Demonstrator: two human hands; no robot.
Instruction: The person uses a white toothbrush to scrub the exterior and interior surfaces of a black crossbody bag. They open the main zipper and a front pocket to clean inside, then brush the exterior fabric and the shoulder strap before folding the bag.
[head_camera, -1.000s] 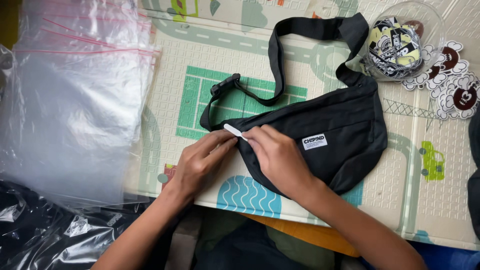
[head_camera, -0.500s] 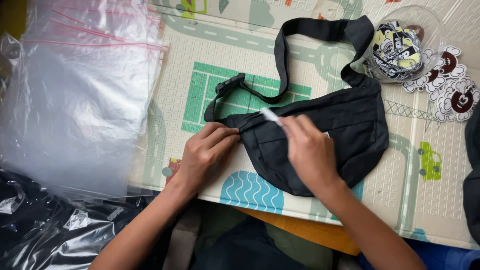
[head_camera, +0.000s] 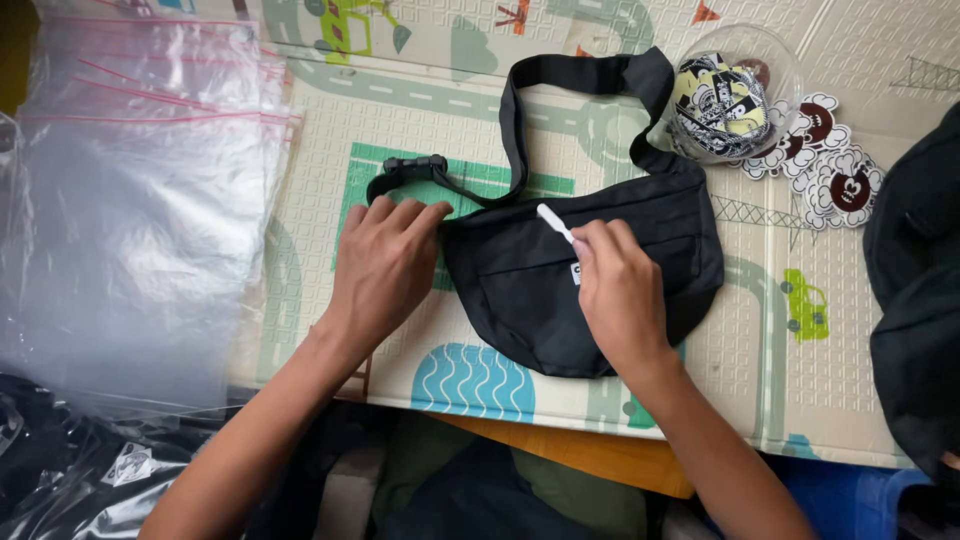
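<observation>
Left hand (head_camera: 385, 265) flat on black bag (head_camera: 640, 215); right hand (head_camera: 620, 290) pinches white pull (head_camera: 553, 221).

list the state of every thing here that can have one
black waist bag: flat on the mat, strap looped above it
zipper pull: white, pinched in the right hand
left hand: pressed flat on the bag's left end
strap buckle: looks clipped shut
clear bags: stacked flat
clear bowl: upright, holding stickers
</observation>
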